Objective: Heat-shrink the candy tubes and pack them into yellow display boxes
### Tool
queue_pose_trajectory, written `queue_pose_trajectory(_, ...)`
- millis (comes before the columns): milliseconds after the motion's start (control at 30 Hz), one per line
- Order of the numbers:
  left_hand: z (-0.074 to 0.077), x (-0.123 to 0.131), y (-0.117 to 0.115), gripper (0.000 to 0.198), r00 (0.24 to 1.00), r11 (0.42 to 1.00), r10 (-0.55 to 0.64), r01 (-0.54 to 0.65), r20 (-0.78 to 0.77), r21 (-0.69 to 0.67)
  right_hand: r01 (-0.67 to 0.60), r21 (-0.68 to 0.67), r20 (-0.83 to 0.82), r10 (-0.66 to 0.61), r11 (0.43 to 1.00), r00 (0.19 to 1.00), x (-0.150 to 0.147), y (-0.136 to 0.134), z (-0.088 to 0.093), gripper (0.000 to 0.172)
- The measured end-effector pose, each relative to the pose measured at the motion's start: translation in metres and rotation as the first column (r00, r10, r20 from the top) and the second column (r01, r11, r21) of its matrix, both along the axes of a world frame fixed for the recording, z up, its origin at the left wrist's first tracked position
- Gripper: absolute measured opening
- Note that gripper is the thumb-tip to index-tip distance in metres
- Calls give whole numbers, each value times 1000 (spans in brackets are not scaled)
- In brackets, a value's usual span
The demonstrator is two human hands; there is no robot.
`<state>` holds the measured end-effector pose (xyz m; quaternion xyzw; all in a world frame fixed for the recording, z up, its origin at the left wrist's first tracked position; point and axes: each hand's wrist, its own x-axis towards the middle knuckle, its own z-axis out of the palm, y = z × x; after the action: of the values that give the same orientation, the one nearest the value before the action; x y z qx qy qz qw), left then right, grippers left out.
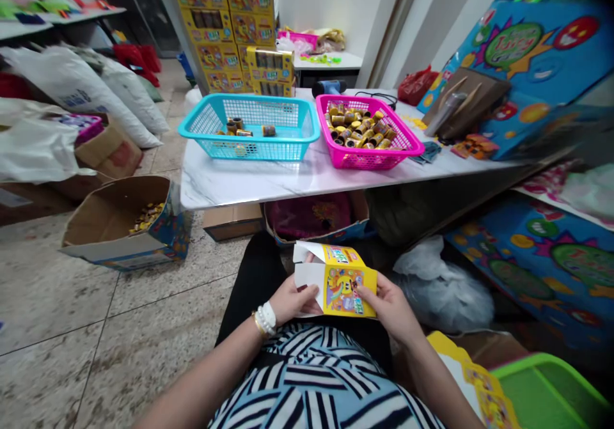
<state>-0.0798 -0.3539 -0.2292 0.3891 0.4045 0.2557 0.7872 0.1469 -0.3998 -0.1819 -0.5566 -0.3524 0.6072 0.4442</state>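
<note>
A yellow printed cardboard box (pixel 346 288), with white flaps standing out on its left side, is held over my lap. My left hand (pixel 296 298) grips the white flap end, thumb on top and the fingers partly hidden behind the card. On the other side my right hand (pixel 387 302) pinches the yellow edge, its thumb lying on the printed face. Ahead on the table, a blue plastic basket (pixel 259 149) holds several small brown-and-gold cylinders. Beside it, a pink basket (pixel 374 159) is heaped with more of these cylinders (pixel 357 128).
The marble-patterned table (pixel 230 183) has its front edge just beyond my knees. Yellow boxes (pixel 206 26) are stacked behind it. An open carton (pixel 115 250) stands on the floor at left. More flat yellow cards (pixel 484 384) and a green bin (pixel 551 390) are at lower right.
</note>
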Motion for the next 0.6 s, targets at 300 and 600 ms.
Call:
queue_pose_trajectory(300,55,29,-21,76,873,420,-91,469,-479,777,283,114,406,-305,952,861,77,-23,5,67)
queue_pose_trajectory(600,122,73,-9,61,557,-188,141,827,-818,531,124,211,85,-145,970,986,70,-14,43,61)
